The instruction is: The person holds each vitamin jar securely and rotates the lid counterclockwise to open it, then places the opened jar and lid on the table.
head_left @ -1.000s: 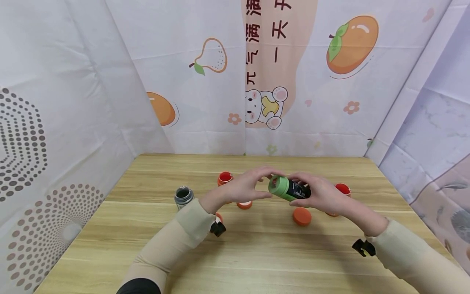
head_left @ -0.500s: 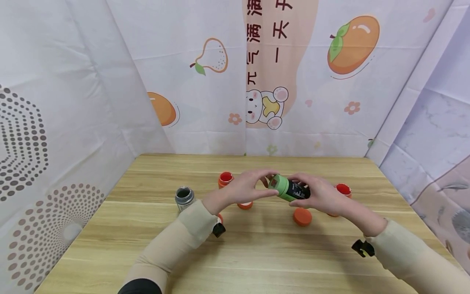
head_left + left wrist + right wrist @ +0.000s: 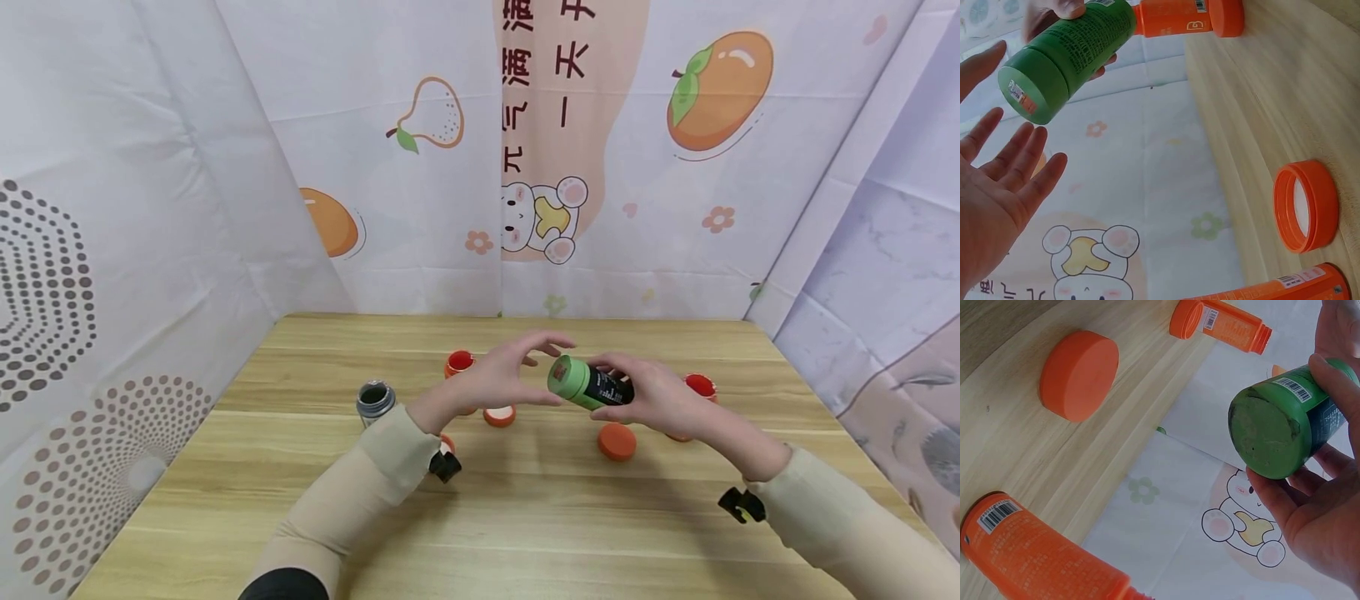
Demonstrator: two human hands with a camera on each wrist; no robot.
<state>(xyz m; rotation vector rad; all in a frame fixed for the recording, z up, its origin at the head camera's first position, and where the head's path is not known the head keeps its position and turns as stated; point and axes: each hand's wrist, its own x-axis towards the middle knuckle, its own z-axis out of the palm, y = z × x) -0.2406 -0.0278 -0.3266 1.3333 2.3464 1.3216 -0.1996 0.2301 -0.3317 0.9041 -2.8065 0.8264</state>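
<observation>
A green bottle with a black label (image 3: 609,388) is held tilted above the table, its lid (image 3: 1035,87) on and turned toward the left hand. My right hand (image 3: 663,393) grips the bottle's body, thumb on one side and fingers on the other; the scuffed green base (image 3: 1266,434) shows in the right wrist view. Facing the lid, my left hand (image 3: 495,379) has its fingers and thumb spread apart, holding nothing. In the left wrist view, a small gap separates these fingertips (image 3: 1054,164) from the lid.
An uncapped grey bottle (image 3: 375,400) stands at the left of the wooden table (image 3: 540,533). Uncapped orange bottles (image 3: 460,363) (image 3: 701,386) stand behind each hand, partly hidden. Orange lids (image 3: 617,442) (image 3: 500,417) lie between them, another (image 3: 447,443) beside the left wrist. A printed curtain (image 3: 420,200) hangs behind.
My left hand's fingers were round the green lid half a second ago; now they have spread and come off it. The right hand and the bottle have barely moved.
</observation>
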